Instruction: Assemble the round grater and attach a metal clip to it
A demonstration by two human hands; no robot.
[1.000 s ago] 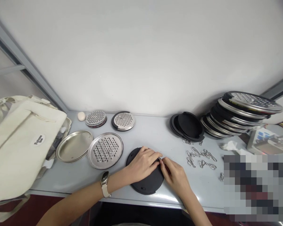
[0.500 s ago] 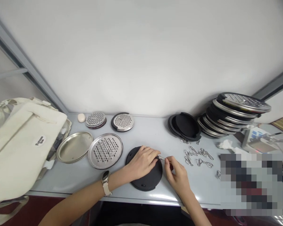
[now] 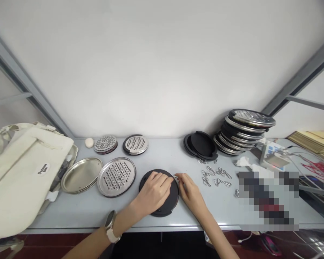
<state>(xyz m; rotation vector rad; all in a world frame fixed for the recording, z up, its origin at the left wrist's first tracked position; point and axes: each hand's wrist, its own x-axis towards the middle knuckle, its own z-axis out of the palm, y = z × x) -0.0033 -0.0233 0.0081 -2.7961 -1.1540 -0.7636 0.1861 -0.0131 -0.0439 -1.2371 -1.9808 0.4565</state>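
A round black lid (image 3: 166, 205) lies flat near the front edge of the grey table (image 3: 78, 208). My left hand (image 3: 153, 190) rests on top of it, fingers lying flat and spread. My right hand (image 3: 189, 192) sits at the lid's right rim, fingertips pinched on a small metal clip (image 3: 176, 177) that touches the rim. Several loose metal clips (image 3: 216, 174) lie on the table just to the right of my right hand.
A perforated metal disc (image 3: 116, 176) and a plain metal tray (image 3: 81, 174) lie left of the lid. Two small grater discs (image 3: 105, 143) (image 3: 135, 144) stand at the back. Black lids (image 3: 201, 145) and a stack of discs (image 3: 243, 131) stand at back right. A canvas bag (image 3: 21, 172) fills the left.
The view has swung to the right. My left hand has flattened on the lid, and my right hand stays at the rim with the clip.
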